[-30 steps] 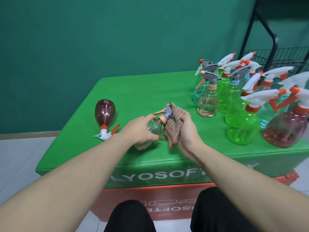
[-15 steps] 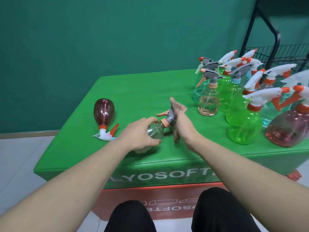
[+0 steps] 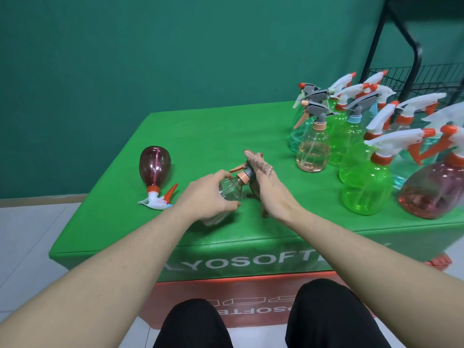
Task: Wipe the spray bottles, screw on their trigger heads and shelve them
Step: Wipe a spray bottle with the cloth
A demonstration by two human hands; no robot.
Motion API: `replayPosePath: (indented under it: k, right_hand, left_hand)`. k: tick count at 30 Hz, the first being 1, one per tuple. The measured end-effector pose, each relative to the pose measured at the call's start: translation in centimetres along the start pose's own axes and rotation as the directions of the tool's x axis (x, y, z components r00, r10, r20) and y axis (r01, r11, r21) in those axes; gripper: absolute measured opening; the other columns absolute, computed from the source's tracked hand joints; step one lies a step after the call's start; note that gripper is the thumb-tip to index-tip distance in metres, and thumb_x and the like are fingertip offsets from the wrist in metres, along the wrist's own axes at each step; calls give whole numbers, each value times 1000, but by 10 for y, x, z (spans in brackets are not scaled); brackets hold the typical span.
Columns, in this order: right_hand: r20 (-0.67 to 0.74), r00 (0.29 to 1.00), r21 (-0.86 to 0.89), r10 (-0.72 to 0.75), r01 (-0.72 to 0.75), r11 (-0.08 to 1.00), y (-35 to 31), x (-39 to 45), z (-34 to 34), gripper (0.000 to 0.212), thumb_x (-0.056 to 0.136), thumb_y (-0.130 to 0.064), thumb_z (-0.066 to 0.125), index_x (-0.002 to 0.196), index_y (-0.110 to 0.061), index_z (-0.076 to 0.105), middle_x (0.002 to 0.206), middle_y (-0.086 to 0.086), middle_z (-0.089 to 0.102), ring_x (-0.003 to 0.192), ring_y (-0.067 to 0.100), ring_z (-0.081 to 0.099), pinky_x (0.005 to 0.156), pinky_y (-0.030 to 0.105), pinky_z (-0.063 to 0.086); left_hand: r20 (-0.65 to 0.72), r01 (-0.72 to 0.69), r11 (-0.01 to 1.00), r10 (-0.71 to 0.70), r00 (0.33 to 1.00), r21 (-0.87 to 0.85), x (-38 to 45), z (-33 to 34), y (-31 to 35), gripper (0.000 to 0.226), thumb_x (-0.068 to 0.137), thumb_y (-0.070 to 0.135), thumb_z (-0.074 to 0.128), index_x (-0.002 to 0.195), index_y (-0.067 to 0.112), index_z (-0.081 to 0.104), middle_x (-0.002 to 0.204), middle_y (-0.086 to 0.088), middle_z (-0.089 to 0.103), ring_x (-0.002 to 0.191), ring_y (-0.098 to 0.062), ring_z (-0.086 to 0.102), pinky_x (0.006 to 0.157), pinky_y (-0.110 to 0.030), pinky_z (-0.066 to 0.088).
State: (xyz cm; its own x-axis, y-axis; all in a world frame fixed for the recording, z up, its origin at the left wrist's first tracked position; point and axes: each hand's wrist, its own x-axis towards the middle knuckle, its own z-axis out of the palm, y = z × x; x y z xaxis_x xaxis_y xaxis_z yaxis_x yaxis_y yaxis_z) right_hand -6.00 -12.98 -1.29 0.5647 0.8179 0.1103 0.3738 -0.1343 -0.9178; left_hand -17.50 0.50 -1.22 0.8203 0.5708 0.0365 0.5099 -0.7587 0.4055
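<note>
At frame centre you had a clear bottle [image 3: 229, 189] on its side, its grey, orange-triggered head [image 3: 243, 171] on, a brown cloth [image 3: 258, 165] against it. Left lay a maroon bottle [image 3: 155, 165]; upright capped bottles [image 3: 365, 156] crowded the right.

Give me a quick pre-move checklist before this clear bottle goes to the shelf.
1. Left hand grips the clear bottle: ok.
2. Trigger head sits on the neck: ok; screwed tight: cannot tell.
3. Right hand holds the brown cloth against the head: ok.
4. Wiping finished: cannot tell.
5. Dark red bottle lies on its side on the green table: not ok.
</note>
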Motion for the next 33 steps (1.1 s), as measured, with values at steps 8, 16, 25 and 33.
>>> replayPosePath:
  k: [8, 16, 25, 33]
  right_hand:
    - [-29, 972, 242, 233, -220, 945, 8, -16, -27, 45, 109, -33, 24, 116, -13, 64, 119, 16, 68, 99, 24, 67, 74, 24, 59]
    - [-177, 952, 236, 249, -204, 950, 0, -1, -39, 59, 79, -60, 29, 97, -22, 70, 118, 6, 71, 114, 26, 63, 108, 47, 44]
    - [190, 966, -462, -176, 246, 852, 9, 10, -39, 48, 108, -31, 21, 150, -38, 41, 163, -8, 29, 148, 7, 29, 126, 37, 16]
    - [363, 920, -727, -150, 380, 571, 24, -8, -59, 61, 99, -38, 12, 159, -39, 19, 168, -8, 16, 154, 6, 8, 126, 38, -1]
  left_hand:
    - [176, -12, 1000, 7, 984, 28, -2, -11, 9, 97, 74, 49, 88, 152, 26, 35, 121, 0, 56, 88, -18, 67, 72, -34, 59]
    - [201, -110, 985, 83, 976, 131, -17, -14, 0, 98, 78, 50, 85, 156, 41, 28, 123, -3, 47, 84, -17, 66, 77, -33, 55]
    - [102, -147, 986, 138, 985, 81, -19, -3, -7, 91, 77, 50, 82, 153, 40, 33, 117, 3, 54, 89, -13, 60, 71, -24, 47]
    - [117, -147, 989, 146, 982, -2, -16, -1, -4, 86, 80, 44, 83, 152, 37, 36, 121, 3, 57, 76, -2, 59, 53, -16, 46]
